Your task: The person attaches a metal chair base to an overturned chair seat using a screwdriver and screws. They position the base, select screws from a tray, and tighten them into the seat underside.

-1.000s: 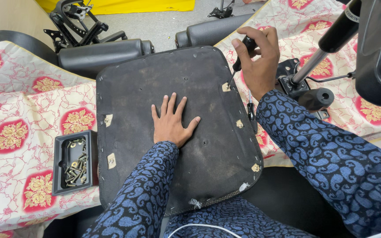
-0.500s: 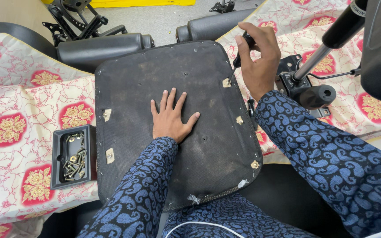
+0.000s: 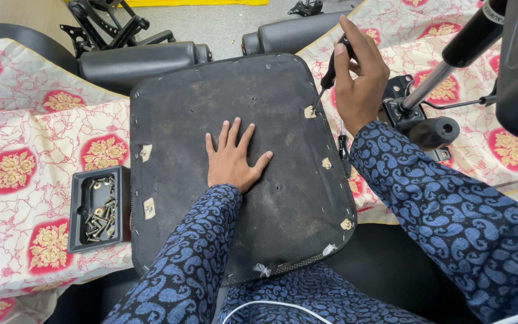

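The seat (image 3: 241, 162) lies upside down on the lap. The left hand (image 3: 232, 159) presses flat and open to keep it from moving. The right hand (image 3: 361, 75) grips a screwdriver (image 3: 329, 78), tip at the seat's right edge.

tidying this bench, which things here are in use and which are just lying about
In use: seat base under the left hand; screwdriver in the right hand; tray of screws.

Lying about: armrests, chair mechanism, patterned cloth.

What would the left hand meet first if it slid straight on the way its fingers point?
The left hand lies flat on the upturned seat base, fingers pointing away. Only bare base lies ahead, then its far edge and probably the black armrest beyond.
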